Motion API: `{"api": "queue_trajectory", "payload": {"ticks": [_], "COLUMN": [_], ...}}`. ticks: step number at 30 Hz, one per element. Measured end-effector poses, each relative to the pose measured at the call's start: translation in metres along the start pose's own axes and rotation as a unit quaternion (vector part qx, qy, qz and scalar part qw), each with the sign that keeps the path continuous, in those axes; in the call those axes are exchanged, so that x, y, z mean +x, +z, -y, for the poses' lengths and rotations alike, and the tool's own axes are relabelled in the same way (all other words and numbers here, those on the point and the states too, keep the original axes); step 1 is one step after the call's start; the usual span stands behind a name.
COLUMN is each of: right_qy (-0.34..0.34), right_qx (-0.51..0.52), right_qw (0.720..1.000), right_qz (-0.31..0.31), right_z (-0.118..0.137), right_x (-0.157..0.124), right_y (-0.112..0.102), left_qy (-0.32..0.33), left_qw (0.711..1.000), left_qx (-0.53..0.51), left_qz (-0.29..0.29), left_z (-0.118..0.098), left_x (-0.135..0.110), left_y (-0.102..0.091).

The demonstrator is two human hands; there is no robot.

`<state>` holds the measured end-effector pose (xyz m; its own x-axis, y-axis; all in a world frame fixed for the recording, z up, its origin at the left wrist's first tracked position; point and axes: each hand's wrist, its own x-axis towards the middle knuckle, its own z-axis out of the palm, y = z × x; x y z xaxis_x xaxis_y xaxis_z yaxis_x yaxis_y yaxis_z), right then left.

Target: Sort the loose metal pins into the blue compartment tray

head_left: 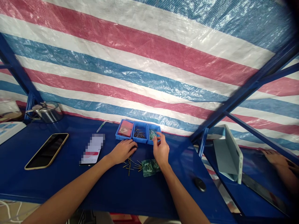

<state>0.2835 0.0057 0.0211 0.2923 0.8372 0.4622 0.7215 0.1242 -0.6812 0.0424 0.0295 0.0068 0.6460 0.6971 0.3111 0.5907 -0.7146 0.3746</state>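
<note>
My left hand (122,151) rests palm down on the blue table, fingers curled, beside several small brass pins (131,165) scattered there. Whether it holds a pin is hidden. My right hand (160,149) reaches to the right blue bin (153,135), fingertips pinched at its edge over small green parts; what they pinch is too small to name. A pile of green parts (149,167) lies by my right wrist. The middle bin (140,133) holds dark pins, and the left bin (125,129) holds a reddish packet.
A phone (46,150) lies face up at left, a card (92,149) beside it. A steel pot (45,111) stands at back left. A black round object (200,184) sits at right. Blue frame posts (202,141) divide off another person's hand (277,157) and a propped tablet (230,154).
</note>
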Motion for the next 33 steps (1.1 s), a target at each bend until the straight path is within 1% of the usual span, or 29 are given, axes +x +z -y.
{"api": "queue_trajectory", "payload": {"ticks": [2, 4, 5, 7, 8, 9, 11, 13, 17, 23, 26, 28, 31, 33], "right_qy": [-0.020, -0.069, -0.099, -0.153, -0.170, -0.181, -0.193, -0.205, -0.236, -0.227, -0.199, -0.167, -0.107, -0.061], "right_qx": [0.005, 0.010, 0.010, 0.001, -0.008, -0.020, -0.049, -0.081, -0.134, -0.159, -0.174, -0.163, -0.106, -0.053], "right_qw": [0.999, 0.991, 0.981, 0.951, 0.937, 0.925, 0.913, 0.910, 0.911, 0.925, 0.938, 0.955, 0.982, 0.993], "right_qz": [0.038, 0.118, 0.169, 0.269, 0.306, 0.333, 0.357, 0.352, 0.312, 0.258, 0.222, 0.185, 0.117, 0.090], "right_z": [0.001, 0.004, 0.006, 0.009, 0.010, 0.011, 0.012, 0.011, 0.009, 0.001, -0.002, -0.002, 0.000, 0.002], "right_x": [0.000, -0.002, -0.003, -0.006, -0.008, -0.010, -0.013, -0.016, -0.020, -0.022, -0.020, -0.017, -0.012, -0.009], "right_y": [-0.001, -0.001, -0.001, 0.000, 0.000, 0.002, 0.004, 0.007, 0.013, 0.020, 0.021, 0.020, 0.013, 0.008], "left_qy": [0.000, 0.000, 0.000, -0.001, -0.001, -0.001, 0.000, 0.002, 0.003, 0.005, 0.004, 0.001, 0.001, 0.003], "left_qw": [1.000, 1.000, 1.000, 1.000, 1.000, 1.000, 1.000, 1.000, 1.000, 1.000, 1.000, 1.000, 1.000, 1.000], "left_qx": [-0.001, 0.000, 0.001, 0.003, 0.004, 0.004, 0.004, 0.003, 0.001, 0.001, 0.003, 0.004, 0.001, -0.002], "left_qz": [-0.002, -0.002, -0.003, -0.003, -0.003, -0.003, -0.002, -0.005, -0.010, -0.013, -0.014, -0.010, -0.007, -0.008], "left_z": [0.001, 0.001, 0.001, 0.001, 0.002, 0.002, 0.002, 0.002, 0.002, 0.003, 0.002, 0.000, -0.002, -0.002], "left_x": [0.000, 0.000, -0.001, -0.001, 0.000, 0.000, 0.000, 0.000, 0.000, -0.001, -0.001, -0.001, 0.000, 0.000], "left_y": [0.001, 0.001, 0.001, 0.001, 0.002, 0.002, 0.002, 0.002, 0.002, 0.003, 0.002, 0.001, -0.001, -0.002]}}
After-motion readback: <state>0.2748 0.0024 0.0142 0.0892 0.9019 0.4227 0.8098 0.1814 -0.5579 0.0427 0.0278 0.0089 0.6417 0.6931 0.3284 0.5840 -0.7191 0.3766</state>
